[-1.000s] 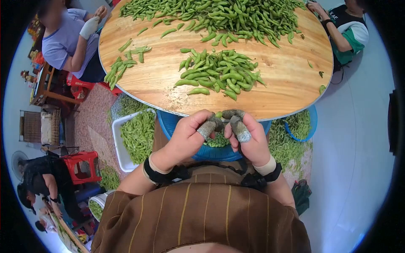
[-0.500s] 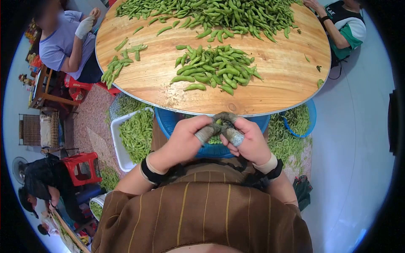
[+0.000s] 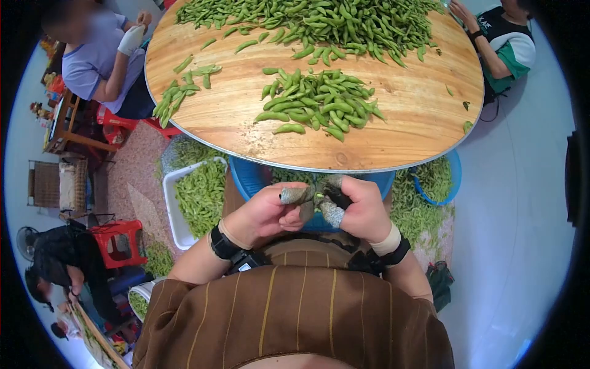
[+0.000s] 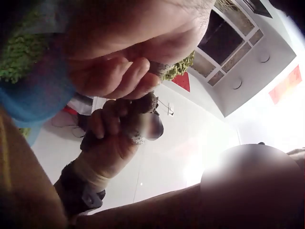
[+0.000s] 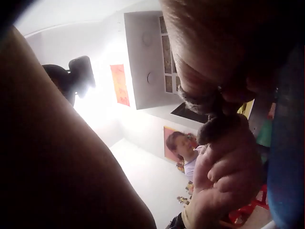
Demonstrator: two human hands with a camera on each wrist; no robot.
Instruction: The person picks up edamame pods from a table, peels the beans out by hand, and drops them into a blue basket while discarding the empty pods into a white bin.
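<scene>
In the head view, the left hand [image 3: 264,212] and the right hand [image 3: 367,209] meet just below the table edge, thumbs and forefingers in dirty grey wraps. A small green pod [image 3: 319,195], mostly hidden, is pinched between their fingertips. The left hand's other fingers are curled in. A blue basin [image 3: 246,178] lies beneath the hands, with green pieces inside. In the left wrist view, the left hand [image 4: 128,52] is above the right hand [image 4: 112,138]. The right wrist view shows the right hand [image 5: 228,52] against the left hand [image 5: 226,162], in shadow.
A round wooden table [image 3: 215,129] bears a small heap of pods [image 3: 326,101] and a large heap [image 3: 332,24] farther back. A white tub [image 3: 170,209] of pods stands at left, a blue basket [image 3: 456,175] at right. Other people sit at both sides.
The hands have moved slightly lower, away from the table edge. Their wrapped fingers have shifted from a close ring to a spread side-by-side hold, and the left hand has turned.
</scene>
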